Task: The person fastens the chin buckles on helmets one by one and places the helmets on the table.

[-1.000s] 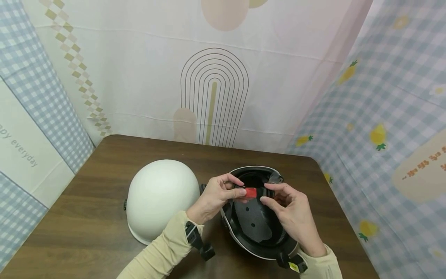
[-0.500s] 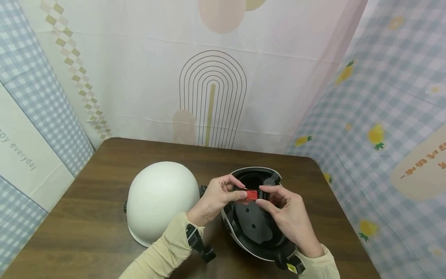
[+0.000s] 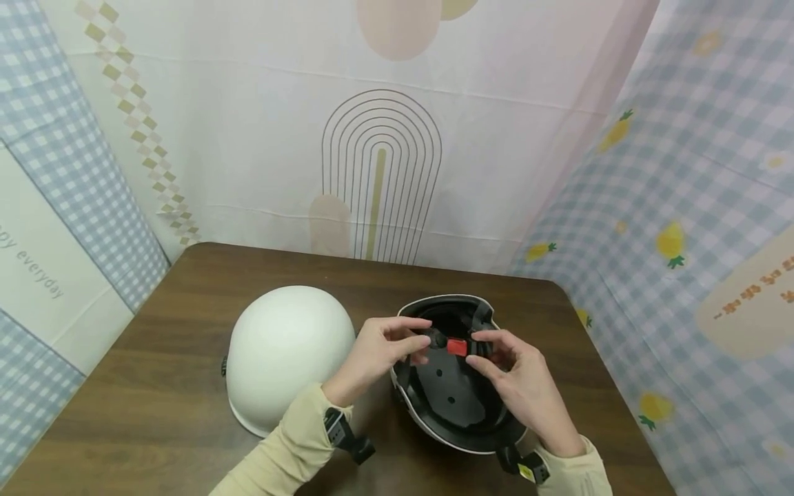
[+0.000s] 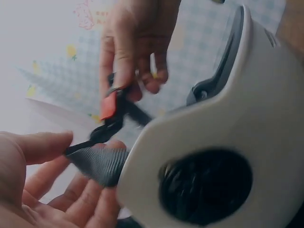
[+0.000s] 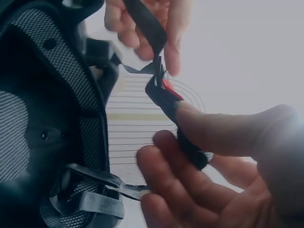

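Observation:
An upturned helmet (image 3: 449, 396) with a black lining stands on the table, its white shell (image 4: 223, 126) large in the left wrist view. Over its opening runs a chin strap (image 4: 102, 164) with a buckle that has a red part (image 3: 457, 346). My left hand (image 3: 378, 355) pinches the strap just left of the buckle, thumb at the strap's edge. With thumb and fingers my right hand (image 3: 521, 375) holds the black end of the buckle (image 5: 164, 102). The red part shows uncovered between the two hands.
A second white helmet (image 3: 288, 358) sits dome up on the brown wooden table (image 3: 143, 406), close by my left forearm. Patterned cloths (image 3: 267, 138) hang behind and along both sides of the table. Loose strap ends (image 5: 102, 202) lie at the helmet's rim.
My left thumb and fingers have moved left off the red part onto the strap beside it. My right hand went slightly left, then back right, keeping hold of the buckle.

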Demonstrator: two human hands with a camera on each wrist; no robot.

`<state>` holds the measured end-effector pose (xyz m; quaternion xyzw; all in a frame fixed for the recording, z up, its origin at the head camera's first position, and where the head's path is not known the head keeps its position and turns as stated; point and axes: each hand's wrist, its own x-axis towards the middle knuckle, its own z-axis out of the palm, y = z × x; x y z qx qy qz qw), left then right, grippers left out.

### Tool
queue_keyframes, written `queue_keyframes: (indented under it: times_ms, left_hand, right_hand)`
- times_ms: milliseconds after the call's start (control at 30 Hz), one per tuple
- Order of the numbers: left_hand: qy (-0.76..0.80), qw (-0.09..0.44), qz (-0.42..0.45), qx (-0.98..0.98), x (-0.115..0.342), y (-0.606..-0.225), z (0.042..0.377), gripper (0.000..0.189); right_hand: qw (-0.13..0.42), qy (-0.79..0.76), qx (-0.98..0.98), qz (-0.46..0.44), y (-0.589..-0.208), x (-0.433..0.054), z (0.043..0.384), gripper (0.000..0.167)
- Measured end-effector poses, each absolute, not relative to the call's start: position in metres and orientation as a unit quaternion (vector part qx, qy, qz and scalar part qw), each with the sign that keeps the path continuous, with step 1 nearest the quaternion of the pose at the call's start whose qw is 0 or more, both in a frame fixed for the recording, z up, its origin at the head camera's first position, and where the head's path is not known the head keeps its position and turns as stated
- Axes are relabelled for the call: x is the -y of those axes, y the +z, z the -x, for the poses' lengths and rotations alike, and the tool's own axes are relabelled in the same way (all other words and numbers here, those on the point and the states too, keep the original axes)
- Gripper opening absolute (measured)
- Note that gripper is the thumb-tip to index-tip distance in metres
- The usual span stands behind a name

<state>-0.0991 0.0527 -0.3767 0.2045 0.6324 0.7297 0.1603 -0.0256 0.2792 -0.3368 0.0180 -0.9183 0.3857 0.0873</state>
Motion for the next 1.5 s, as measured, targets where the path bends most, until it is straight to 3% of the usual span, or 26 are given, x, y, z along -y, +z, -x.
queue_keyframes:
  times_ms: [233,500,767,933,1167,1500]
  left_hand:
    - [0.685,0.11,-0.197,-0.693,-0.048,-0.372,0.095,0.021]
    - [0.695,0.087,-0.158,-0.696,-0.046,-0.381,0.101,0.016]
    - [0.698,0.092,-0.138,-0.697,-0.045,-0.379,0.099,0.015]
    - [0.702,0.078,-0.134,-0.695,-0.046,-0.38,0.098,0.016]
    - [0.694,-0.032,-0.055,-0.717,-0.047,-0.383,0.099,0.02]
    - [0.671,0.054,-0.022,-0.739,-0.051,-0.395,0.104,0.042]
  right_hand:
    - [0.039,0.366,0.93,-0.012,-0.345,-0.282,0.026,0.032]
    - [0.013,0.358,0.933,-0.01,-0.348,-0.281,0.027,0.034]
    - [-0.02,0.323,0.946,0.024,-0.349,-0.28,0.024,0.054]
    - [0.011,0.284,0.959,0.017,-0.348,-0.27,0.015,0.069]
    - [0.077,0.228,0.969,-0.059,-0.353,-0.239,-0.004,0.086]
    - [0.051,0.167,0.979,-0.108,-0.377,-0.203,-0.012,0.101]
